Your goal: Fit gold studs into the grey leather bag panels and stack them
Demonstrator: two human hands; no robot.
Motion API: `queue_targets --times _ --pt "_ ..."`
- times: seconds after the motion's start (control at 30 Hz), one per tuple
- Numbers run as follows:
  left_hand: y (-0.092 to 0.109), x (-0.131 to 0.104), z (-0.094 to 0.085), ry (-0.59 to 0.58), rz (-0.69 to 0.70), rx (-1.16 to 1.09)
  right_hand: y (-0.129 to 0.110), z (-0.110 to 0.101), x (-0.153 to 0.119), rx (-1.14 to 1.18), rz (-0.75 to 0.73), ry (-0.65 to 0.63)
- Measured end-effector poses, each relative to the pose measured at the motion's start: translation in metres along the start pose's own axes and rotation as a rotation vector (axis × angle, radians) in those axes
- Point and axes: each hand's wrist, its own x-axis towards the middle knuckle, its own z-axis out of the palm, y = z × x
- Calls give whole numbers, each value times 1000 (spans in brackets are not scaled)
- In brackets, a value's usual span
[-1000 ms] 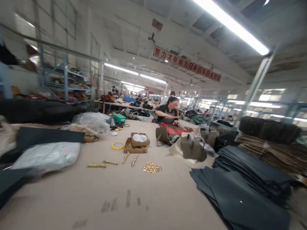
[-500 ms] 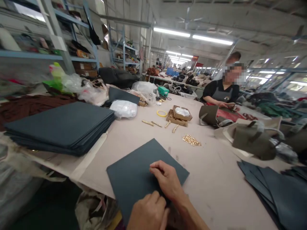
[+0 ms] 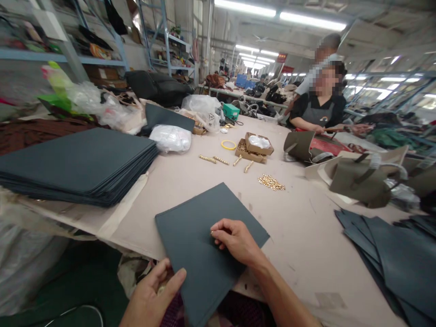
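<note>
A dark blue-green leather-like panel [image 3: 204, 213] lies at an angle in front of me, its near corner reaching past the table edge. My left hand [image 3: 153, 290] is at the panel's left edge, thumb over the top surface and index finger beside the rim; its other fingers are mostly hidden. A small gold-coloured spot shows inside that hand, too unclear to name. Above the panel's middle, my right hand [image 3: 231, 238] pinches a tiny gold metal piece [image 3: 211, 233] between thumb and forefinger. Farther off, a pile of small gold metal pieces [image 3: 271, 182] sits on the table.
Left stands a stack of dark panels [image 3: 78, 159]; more dark sheets [image 3: 384, 254] lie right. Beyond are gold rods [image 3: 221, 160], a yellow ring [image 3: 228, 145], a cardboard box [image 3: 259, 143] and olive bags [image 3: 361, 179]. A co-worker [image 3: 320, 109] is across the table.
My left hand has moved from the panel's near part out to its left edge. The right hand stays over the panel, and the gold piece in its fingertips now shows. The view has tilted down.
</note>
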Motion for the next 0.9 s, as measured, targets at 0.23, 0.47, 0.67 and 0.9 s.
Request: queue_targets --times 0.23,0.47,0.67,0.9 --pt "35 30 25 -72 -129 -34 -6 5 12 61 136 -93" --pt "32 36 25 -39 -155 -116 -7 8 17 80 134 -133" --pt "35 35 26 -94 -155 -111 -8 14 18 74 120 -98" --pt "37 37 21 -34 -78 125 -5 11 22 127 183 -89"
